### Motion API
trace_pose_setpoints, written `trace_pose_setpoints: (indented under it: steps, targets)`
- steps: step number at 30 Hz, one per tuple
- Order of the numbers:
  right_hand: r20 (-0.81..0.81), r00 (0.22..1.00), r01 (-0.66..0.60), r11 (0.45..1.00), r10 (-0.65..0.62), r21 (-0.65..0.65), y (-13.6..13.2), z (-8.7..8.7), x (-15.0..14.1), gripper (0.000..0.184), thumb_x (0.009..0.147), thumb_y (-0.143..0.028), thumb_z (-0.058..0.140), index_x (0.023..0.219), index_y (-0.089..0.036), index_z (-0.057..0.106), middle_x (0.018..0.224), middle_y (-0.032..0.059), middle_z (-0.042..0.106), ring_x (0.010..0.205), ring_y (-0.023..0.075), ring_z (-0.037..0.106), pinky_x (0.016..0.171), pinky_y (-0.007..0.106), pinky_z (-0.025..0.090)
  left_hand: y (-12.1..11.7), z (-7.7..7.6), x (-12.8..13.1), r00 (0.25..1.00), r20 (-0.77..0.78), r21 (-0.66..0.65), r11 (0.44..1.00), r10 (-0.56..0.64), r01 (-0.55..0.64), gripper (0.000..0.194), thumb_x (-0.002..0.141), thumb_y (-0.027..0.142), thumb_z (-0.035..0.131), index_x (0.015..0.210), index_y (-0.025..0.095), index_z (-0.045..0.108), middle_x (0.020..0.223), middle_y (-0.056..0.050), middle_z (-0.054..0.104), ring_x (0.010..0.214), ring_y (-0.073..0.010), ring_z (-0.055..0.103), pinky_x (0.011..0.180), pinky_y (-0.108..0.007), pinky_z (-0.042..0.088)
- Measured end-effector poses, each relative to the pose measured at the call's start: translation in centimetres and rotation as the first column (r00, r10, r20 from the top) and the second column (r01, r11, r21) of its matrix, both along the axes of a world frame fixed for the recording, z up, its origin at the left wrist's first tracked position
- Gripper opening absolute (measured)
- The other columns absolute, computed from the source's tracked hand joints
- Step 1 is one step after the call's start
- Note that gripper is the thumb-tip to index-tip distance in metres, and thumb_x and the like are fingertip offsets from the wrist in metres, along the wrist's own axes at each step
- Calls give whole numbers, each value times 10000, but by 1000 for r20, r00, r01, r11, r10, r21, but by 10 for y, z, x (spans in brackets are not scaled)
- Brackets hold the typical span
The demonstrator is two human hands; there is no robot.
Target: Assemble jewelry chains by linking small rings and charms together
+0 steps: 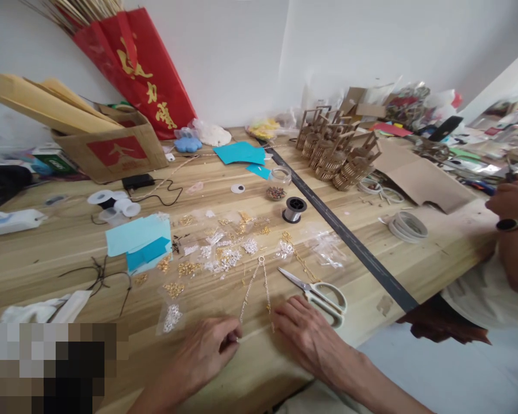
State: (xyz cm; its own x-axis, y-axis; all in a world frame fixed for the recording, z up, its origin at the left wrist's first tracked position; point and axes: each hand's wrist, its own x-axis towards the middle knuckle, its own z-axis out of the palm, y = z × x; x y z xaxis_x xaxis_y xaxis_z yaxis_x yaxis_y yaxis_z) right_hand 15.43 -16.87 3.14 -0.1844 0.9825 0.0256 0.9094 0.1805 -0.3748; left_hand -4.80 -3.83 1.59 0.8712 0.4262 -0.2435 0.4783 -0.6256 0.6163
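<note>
A thin gold chain (266, 280) with small charms lies on the table in an upside-down V, with a small ring (261, 260) at its top. My left hand (211, 351) is closed in a pinch at the lower end of the left strand. Beside the right strand, my right hand (304, 333) rests with bent fingers together; its fingertips are hidden, so what they hold cannot be seen. Scissors (323, 296) with pale handles lie just beyond my right hand, blades partly apart. Another gold chain (300, 259) lies past them. Small bags of gold findings (189, 268) and silver beads (227, 260) spread ahead.
A wire spool (294, 210) stands behind the beads. Blue paper (149, 253) and black cords (99, 276) lie left. Small wooden baskets (334, 149) stand at the back beside a dark strip (349, 236). On the right, another person's hand (513, 198) works near tools.
</note>
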Motion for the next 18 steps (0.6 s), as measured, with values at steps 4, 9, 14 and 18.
trace_pose_setpoints:
  steps: [4, 9, 14, 18]
  targets:
    - [-23, 998, 50, 999, -50, -13, -3, -2, 9, 178, 890, -58, 477, 984, -159, 589, 964, 71, 612, 895, 217, 526, 842, 377, 426, 7, 3, 2, 996, -8, -88, 993, 85, -85, 150, 841, 203, 518, 771, 193, 649, 690, 24, 647, 622, -124, 568, 581, -206, 406]
    - [-47, 998, 34, 997, -37, -65, -7, -1, 7, 212, 885, -50, 489, 1027, -166, 595, 1021, 82, 603, 932, 227, 524, 837, 375, 437, 18, -3, 2, 980, 76, -102, 979, 186, -178, 164, 873, 235, 527, 771, 174, 640, 702, 12, 657, 628, -121, 580, 593, -213, 447]
    - [-62, 998, -10, 993, 3, -122, -12, -1, 1, 247, 891, -39, 485, 1076, -166, 590, 1006, 81, 590, 918, 222, 521, 829, 367, 445, 17, -14, 2, 943, 332, 145, 988, -5, -46, 156, 912, 191, 517, 952, 173, 667, 970, -58, 679, 956, -191, 607, 832, -329, 515]
    - [-53, 998, -46, 987, 38, -153, -16, -7, 0, 247, 876, -40, 503, 1074, -165, 581, 992, 83, 569, 904, 226, 508, 826, 369, 449, 7, -15, 6, 925, 276, 378, 914, -260, 144, 410, 950, 165, 448, 1358, 190, 473, 1413, -73, 499, 1383, -247, 311, 1096, -444, 373]
